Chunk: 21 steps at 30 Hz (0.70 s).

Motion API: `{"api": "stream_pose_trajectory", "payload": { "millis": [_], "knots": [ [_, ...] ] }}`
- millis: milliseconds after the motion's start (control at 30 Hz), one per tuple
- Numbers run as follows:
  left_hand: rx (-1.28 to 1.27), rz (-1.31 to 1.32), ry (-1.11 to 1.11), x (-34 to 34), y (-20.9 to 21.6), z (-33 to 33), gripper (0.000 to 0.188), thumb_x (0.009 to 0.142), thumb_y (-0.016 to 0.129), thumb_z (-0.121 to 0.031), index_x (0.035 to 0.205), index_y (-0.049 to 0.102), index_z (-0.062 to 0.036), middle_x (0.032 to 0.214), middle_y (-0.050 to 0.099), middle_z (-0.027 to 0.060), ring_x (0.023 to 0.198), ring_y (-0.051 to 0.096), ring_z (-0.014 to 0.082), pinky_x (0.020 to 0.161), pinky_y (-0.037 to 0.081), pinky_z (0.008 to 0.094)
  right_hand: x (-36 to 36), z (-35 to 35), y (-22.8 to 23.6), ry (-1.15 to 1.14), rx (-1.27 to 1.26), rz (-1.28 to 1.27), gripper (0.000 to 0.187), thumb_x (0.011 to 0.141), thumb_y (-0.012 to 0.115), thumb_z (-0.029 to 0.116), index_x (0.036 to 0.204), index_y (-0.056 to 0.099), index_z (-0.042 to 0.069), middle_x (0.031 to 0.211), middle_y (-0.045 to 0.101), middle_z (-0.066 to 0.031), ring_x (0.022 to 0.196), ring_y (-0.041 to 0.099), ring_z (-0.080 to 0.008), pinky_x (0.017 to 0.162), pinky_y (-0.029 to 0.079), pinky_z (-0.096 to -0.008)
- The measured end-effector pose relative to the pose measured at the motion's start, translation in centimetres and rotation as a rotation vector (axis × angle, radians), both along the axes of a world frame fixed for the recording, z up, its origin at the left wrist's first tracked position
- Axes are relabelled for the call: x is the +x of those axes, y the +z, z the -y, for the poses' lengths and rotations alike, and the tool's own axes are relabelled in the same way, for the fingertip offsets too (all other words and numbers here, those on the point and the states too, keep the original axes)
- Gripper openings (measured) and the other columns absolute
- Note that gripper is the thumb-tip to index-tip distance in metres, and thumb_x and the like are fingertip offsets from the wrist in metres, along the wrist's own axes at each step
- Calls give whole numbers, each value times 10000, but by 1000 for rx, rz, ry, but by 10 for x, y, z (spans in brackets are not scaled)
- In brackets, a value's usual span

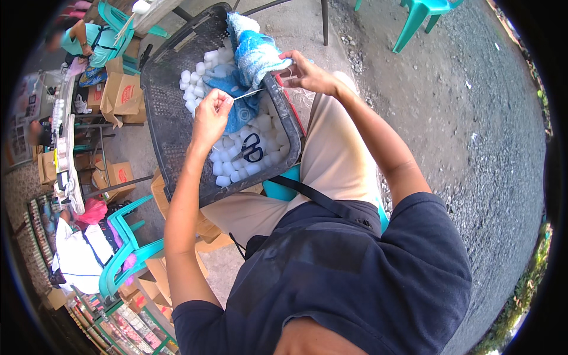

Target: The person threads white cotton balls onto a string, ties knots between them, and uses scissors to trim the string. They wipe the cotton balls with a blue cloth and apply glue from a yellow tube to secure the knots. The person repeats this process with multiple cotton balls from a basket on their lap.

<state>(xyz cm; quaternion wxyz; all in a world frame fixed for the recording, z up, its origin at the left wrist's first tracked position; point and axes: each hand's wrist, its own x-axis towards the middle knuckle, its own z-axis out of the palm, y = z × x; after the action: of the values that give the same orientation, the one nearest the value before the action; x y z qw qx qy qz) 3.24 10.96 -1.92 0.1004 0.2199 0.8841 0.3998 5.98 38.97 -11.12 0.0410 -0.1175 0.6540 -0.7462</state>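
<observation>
Dark tee (331,266) fills 6 o'clock up close, work looks midway over the black crate (155,118) at 11

Left hand (211,118) is pinched tight on a thin pale strip (247,94) above the crate, right hand (305,74) is up at 12 with half-curled fingers by the blue-and-white towel (253,52), can't tell if it's gripping anything. Done so far, I'd say: strip's in hand and angled toward the rim. Left, judging by the pile: loads of small white cylinders (223,180) lying loose, with dark-handled scissors (253,148) unused on top at the crate's 4 o'clock. Strip's far end is hard to make out, towel and left hand hide part of the pile, and the scissor blades kinda vanish among the white, so no count from me
</observation>
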Motion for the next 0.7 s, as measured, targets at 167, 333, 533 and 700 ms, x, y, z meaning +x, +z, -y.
{"api": "stream_pose_trajectory", "payload": {
  "millis": [167,333,533,700],
  "knots": [
    [-26,2,-17,9,4,3,142,918,603,-144,873,608,-9,588,517,3,548,452,42,512,372,249,11,14,19,-40,276,83,713,781,639,-43,1380,270,73,1145,604,-160,942,633,-199,779,532,-333],
    [-282,-167,47,13,29,37,141,900,615,-136,884,647,0,653,622,86,579,569,123,558,437,282,16,1,26,-66,365,61,593,777,602,46,1326,377,61,889,598,-70,821,598,-130,679,474,-262],
    [-284,-226,129,27,45,65,148,891,617,-157,867,641,-14,748,652,124,664,650,213,612,477,313,33,-41,33,-115,159,99,428,782,651,77,1186,513,42,739,547,2,727,521,-77,663,397,-225],
    [-279,-324,113,32,43,67,182,913,617,-187,882,632,-8,681,597,76,600,521,103,576,430,271,28,-54,21,-388,392,-150,160,792,670,32,920,584,72,747,611,-30,688,568,-110,669,426,-260]
  ]
}}
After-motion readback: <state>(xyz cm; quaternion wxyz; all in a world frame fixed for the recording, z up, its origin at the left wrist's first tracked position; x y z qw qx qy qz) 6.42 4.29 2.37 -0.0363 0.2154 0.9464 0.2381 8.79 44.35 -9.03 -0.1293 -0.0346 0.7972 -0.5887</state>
